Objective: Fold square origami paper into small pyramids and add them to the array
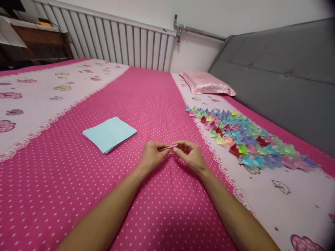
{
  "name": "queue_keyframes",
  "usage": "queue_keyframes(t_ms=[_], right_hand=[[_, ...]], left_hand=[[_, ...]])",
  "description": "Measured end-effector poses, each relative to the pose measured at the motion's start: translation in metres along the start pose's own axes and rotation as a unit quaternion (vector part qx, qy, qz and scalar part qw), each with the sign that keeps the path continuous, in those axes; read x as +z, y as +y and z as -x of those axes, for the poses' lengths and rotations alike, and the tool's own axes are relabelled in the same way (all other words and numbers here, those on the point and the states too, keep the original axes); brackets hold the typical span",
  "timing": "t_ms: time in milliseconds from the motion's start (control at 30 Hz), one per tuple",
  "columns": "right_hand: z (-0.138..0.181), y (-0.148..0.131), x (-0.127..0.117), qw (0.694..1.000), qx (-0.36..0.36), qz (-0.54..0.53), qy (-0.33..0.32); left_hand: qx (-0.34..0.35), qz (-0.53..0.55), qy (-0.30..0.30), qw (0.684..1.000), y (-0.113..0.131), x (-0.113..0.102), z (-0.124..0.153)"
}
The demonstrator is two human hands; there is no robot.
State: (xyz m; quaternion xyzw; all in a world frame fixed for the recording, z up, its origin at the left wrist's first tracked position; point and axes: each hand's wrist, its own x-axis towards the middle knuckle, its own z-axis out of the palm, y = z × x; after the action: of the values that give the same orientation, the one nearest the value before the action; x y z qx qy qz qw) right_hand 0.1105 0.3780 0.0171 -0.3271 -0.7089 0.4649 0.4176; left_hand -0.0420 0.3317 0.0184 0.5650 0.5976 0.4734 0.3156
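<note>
A pink pillow [206, 83] lies near the grey headboard [285, 59]; a white radiator [113, 39] lines the wall [235, 19] beyond the dotted bedspread [151, 96]. Something orange [44, 23], perhaps a box, sits on the far-left table [39, 37].

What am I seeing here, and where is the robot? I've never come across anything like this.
There is no robot here, just a person's two bare hands. The one picture comes from a camera worn on the person's head, looking forward and down, so you see roughly what they see. The left hand and right hand meet in the middle, both pinching a small pink piece of paper, seen nearly edge-on. Below them is a pink, white-dotted bedspread. On it, to the left, lies a pale blue paper stack; to the right, rows of colorful folded papers. A pink pillow lies farther back, near the grey headboard.
</note>
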Motion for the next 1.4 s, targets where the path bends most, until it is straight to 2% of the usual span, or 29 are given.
queue_keyframes(t_ms=[133,467,600,833,1067,1233,1400], right_hand=[[-0.001,0.003,-0.001,1.0,-0.016,-0.001,0.005],[-0.002,0.003,-0.004,0.999,-0.027,-0.012,0.014],[0.0,0.002,-0.003,0.998,-0.047,0.038,0.031],[0.004,-0.006,0.002,0.984,-0.114,0.131,0.036],[0.004,-0.009,0.002,0.982,-0.108,0.149,0.047],[0.003,-0.007,0.002,0.981,-0.107,0.149,0.058],[0.003,-0.003,0.001,0.99,-0.053,0.116,0.066]], left_hand=[[0.007,-0.026,0.002,1.0,0.002,-0.001,0.001],[0.009,-0.001,-0.032,0.999,0.004,-0.002,0.002],[0.031,-0.029,-0.024,0.999,0.006,-0.003,0.003],[0.107,-0.145,0.006,0.984,0.004,0.001,0.005],[0.164,-0.181,0.013,0.97,0.001,0.001,0.007],[0.17,-0.171,0.006,0.971,0.001,0.001,0.007],[0.155,-0.145,0.009,0.977,0.0,0.001,0.006]])
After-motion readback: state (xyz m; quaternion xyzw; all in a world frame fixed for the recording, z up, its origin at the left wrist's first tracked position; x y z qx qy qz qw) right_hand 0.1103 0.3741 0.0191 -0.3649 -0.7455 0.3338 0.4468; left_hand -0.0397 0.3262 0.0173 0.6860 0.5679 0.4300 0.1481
